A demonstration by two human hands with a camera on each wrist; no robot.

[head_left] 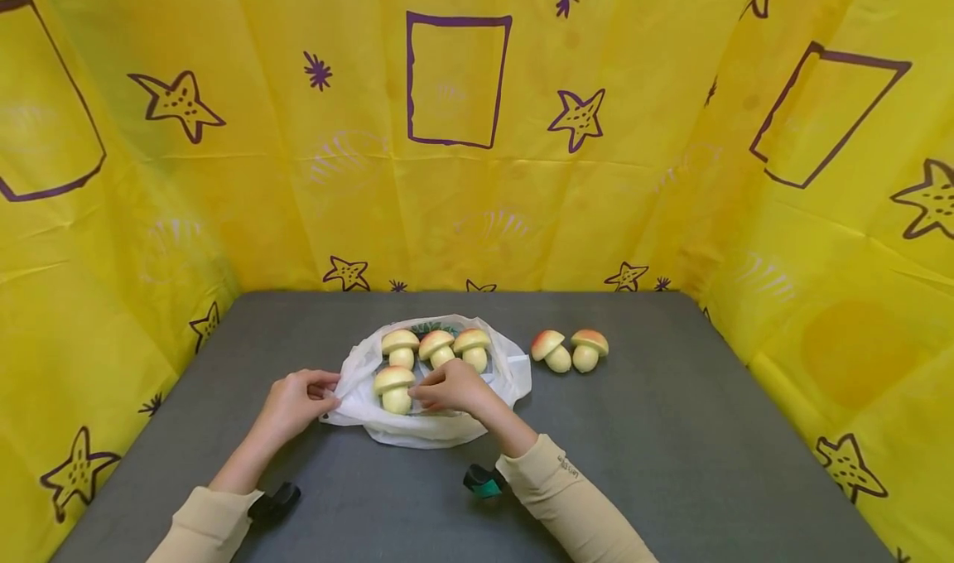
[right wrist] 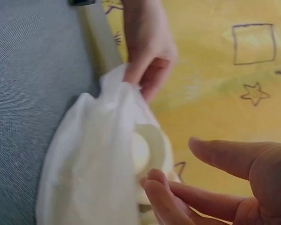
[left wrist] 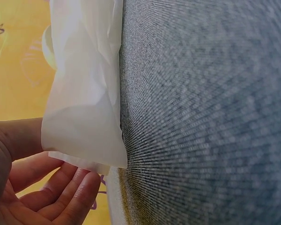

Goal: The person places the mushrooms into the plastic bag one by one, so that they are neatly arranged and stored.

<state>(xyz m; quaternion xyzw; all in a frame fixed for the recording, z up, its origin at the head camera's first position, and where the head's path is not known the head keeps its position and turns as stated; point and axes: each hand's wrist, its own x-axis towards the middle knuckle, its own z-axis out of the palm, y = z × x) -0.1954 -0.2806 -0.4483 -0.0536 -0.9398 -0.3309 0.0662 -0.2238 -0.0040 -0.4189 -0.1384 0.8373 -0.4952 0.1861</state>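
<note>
A white plastic bag lies spread on the table with its mouth turned up. Inside it sit several toy mushrooms with cream stems and reddish-yellow caps, the nearest mushroom in front of the others. My left hand pinches the bag's left edge between thumb and fingers, and the left wrist view shows the bag edge between them. Over the bag, my right hand has its fingertips beside the nearest mushroom's stem. In the right wrist view its thumb and fingers are spread apart; whether they touch the mushroom I cannot tell.
Two more mushrooms, a left one and a right one, lie on the dark grey table to the right of the bag. Yellow cloth with drawn stars and frames hangs behind and on both sides.
</note>
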